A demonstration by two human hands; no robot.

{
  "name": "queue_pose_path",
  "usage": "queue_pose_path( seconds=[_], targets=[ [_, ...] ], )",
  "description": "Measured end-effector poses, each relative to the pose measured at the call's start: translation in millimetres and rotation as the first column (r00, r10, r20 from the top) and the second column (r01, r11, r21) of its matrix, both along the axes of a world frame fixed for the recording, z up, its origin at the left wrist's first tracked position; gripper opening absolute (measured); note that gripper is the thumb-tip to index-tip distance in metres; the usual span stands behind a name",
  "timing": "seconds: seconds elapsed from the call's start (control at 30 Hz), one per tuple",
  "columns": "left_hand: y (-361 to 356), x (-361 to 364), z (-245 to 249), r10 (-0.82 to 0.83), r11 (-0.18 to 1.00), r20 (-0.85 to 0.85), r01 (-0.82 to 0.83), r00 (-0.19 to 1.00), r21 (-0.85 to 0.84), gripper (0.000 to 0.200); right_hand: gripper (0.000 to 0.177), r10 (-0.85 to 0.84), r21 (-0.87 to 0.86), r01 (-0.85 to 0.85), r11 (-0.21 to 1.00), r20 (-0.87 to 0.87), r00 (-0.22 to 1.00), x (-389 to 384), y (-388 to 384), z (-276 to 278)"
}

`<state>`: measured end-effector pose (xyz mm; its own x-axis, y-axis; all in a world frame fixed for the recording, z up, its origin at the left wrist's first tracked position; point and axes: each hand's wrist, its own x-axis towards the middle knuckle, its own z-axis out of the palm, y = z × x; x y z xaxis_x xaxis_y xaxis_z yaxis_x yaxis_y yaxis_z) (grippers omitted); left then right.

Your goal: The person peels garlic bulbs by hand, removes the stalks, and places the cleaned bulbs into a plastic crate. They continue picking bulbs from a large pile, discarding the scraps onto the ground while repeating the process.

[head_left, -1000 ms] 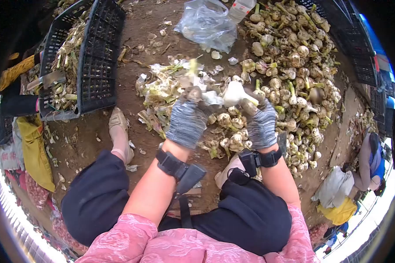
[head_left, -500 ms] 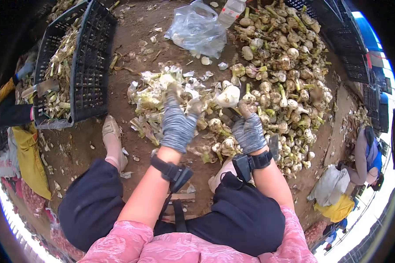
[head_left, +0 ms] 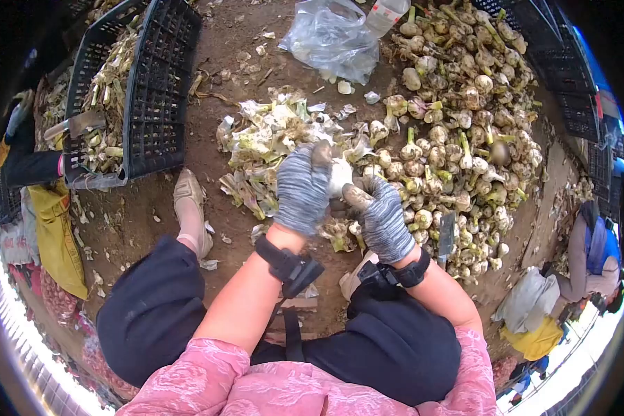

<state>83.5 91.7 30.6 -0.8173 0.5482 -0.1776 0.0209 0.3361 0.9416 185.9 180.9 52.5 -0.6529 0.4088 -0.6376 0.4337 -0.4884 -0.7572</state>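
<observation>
A pale, peeled-looking garlic bulb (head_left: pixel 339 177) is between my two hands, in front of my knees. On its left side, my left hand (head_left: pixel 304 187), in a grey striped glove with bare fingertips, curls round it. My right hand (head_left: pixel 383 216), gloved alike, pinches the bulb's lower right with thumb and fingers. Under and beyond the left hand spreads a heap of loose garlic skins (head_left: pixel 277 132). A large pile of unpeeled garlic bulbs (head_left: pixel 464 118) lies to the right. Just right of my right hand a flat metal blade (head_left: pixel 447 236) shows against the pile.
A black plastic crate (head_left: pixel 161 90) holding garlic stalks stands at the left, beside another person's sleeve and a knife (head_left: pixel 76 127). A clear plastic bag (head_left: pixel 329 41) and a bottle (head_left: pixel 387 15) lie ahead. Stacked crates (head_left: pixel 561 76) and another person (head_left: pixel 593 249) are at the right.
My left hand has moved from the skins heap to the bulb, right and nearer. The bulb has come closer and lower, between both hands. The whole view has shifted slightly.
</observation>
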Motion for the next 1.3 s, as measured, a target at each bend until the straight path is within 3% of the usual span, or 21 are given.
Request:
queue_pose_path(
  seconds=[0.03,0.1,0.2,0.37,0.43,0.53,0.57,0.6,0.63,0.67,0.7,0.73,0.8,0.83,0.87,0.9,0.97,1.03,1.1,1.17,1.3],
  targets=[
    [-0.6,-2.7,1.7,0.023,0.998,0.321,-0.041,0.947,0.049,0.036,0.022,-0.002,-0.001,0.002,1.000,0.000,1.000,2.2,1.1,-1.4],
    [-3.3,-4.3,-19.0,0.037,0.995,0.274,-0.060,0.961,0.078,0.040,0.022,-0.133,-0.324,0.115,0.939,-0.034,0.990,2.4,4.4,4.3],
    [-3.5,-5.8,-22.2,0.088,0.937,0.562,-0.259,0.823,0.233,0.038,0.023,-0.173,-0.343,0.145,0.928,-0.052,0.984,0.9,5.5,3.8],
    [-3.3,-0.4,-18.5,0.020,0.960,0.169,-0.066,0.985,0.272,0.029,0.026,-0.176,-0.223,0.164,0.961,-0.032,0.984,10.5,9.1,-18.4],
    [-2.9,1.3,-7.4,-0.100,0.992,0.006,0.100,0.995,-0.077,0.028,0.027,0.002,0.145,0.008,0.989,-0.065,0.998,15.4,14.3,-28.6],
    [2.3,3.4,-14.5,0.061,0.984,0.436,-0.127,0.898,0.123,0.025,0.026,0.063,0.294,-0.027,0.955,-0.117,0.991,33.9,19.4,-48.9],
    [-1.2,0.5,-20.7,0.019,0.996,0.380,-0.052,0.925,0.076,0.025,0.026,0.116,0.379,-0.049,0.924,-0.155,0.981,36.0,29.8,-49.8],
    [0.7,4.1,-20.7,0.071,0.986,0.341,-0.117,0.937,0.117,0.023,0.026,-0.068,0.044,0.074,0.996,-0.125,0.990,28.5,51.2,-34.9],
    [0.3,-2.8,-21.1,0.030,0.999,0.405,-0.020,0.914,-0.028,0.024,0.025,-0.229,-0.311,0.207,0.927,-0.036,0.973,21.8,68.9,-16.8],
    [2.5,-4.4,-24.7,0.028,1.000,0.511,-0.026,0.859,-0.011,0.026,0.017,-0.265,-0.237,0.239,0.942,-0.087,0.960,14.5,99.4,-0.1],
    [2.6,-4.4,-16.9,0.029,1.000,0.618,-0.026,0.786,-0.014,0.028,0.021,-0.097,-0.029,0.094,0.995,-0.133,0.986,0.0,137.2,9.7],
    [1.9,-2.1,-28.0,0.020,0.998,0.568,-0.049,0.823,0.036,0.029,0.029,-0.182,0.377,0.205,0.903,-0.098,0.978,-20.5,158.9,74.1],
    [-2.3,1.4,-39.3,-0.003,0.997,0.463,-0.032,0.886,0.067,0.029,0.038,-0.257,0.191,0.422,0.886,-0.555,0.791,-26.8,236.4,99.8],
    [3.3,2.2,-15.2,0.033,0.992,0.574,-0.099,0.818,0.085,0.024,0.032,-0.244,0.182,0.432,0.883,-0.609,0.755,-41.7,274.7,138.1],
    [3.6,1.8,-23.8,-0.001,0.994,0.518,-0.055,0.856,0.093,0.022,0.028,-0.351,0.071,0.498,0.864,-0.624,0.698,-40.1,300.8,150.4],
    [6.6,1.1,-26.7,-0.038,0.994,0.458,-0.012,0.888,0.106,0.021,0.025,-0.314,0.159,0.541,0.826,-0.668,0.675,-44.7,312.2,156.4],
    [7.5,1.4,-22.1,-0.027,0.993,0.498,-0.036,0.867,0.116,0.018,0.026,-0.284,0.414,0.501,0.760,-0.483,0.829,-42.6,317.9,144.9],
    [9.5,1.5,-8.0,0.067,0.991,0.632,-0.125,0.772,0.047,0.016,0.042,-0.223,0.740,0.208,0.639,-0.081,0.972,-28.1,309.0,103.8],
    [5.1,-1.8,-20.4,0.042,0.993,0.639,-0.101,0.768,0.056,0.015,0.044,-0.088,0.907,-0.346,0.240,0.376,0.923,-7.7,313.7,41.4],
    [-1.8,-3.4,-36.4,0.033,0.996,0.642,-0.081,0.766,0.045,0.016,0.048,-0.104,0.700,-0.683,0.208,0.710,0.696,-9.6,297.1,10.2],
    [-18.6,-2.5,-84.7,-0.080,0.984,0.251,0.117,0.965,-0.138,0.025,0.056,-0.090,0.427,-0.857,0.290,0.903,0.420,-29.6,265.1,-19.7]
  ],
)
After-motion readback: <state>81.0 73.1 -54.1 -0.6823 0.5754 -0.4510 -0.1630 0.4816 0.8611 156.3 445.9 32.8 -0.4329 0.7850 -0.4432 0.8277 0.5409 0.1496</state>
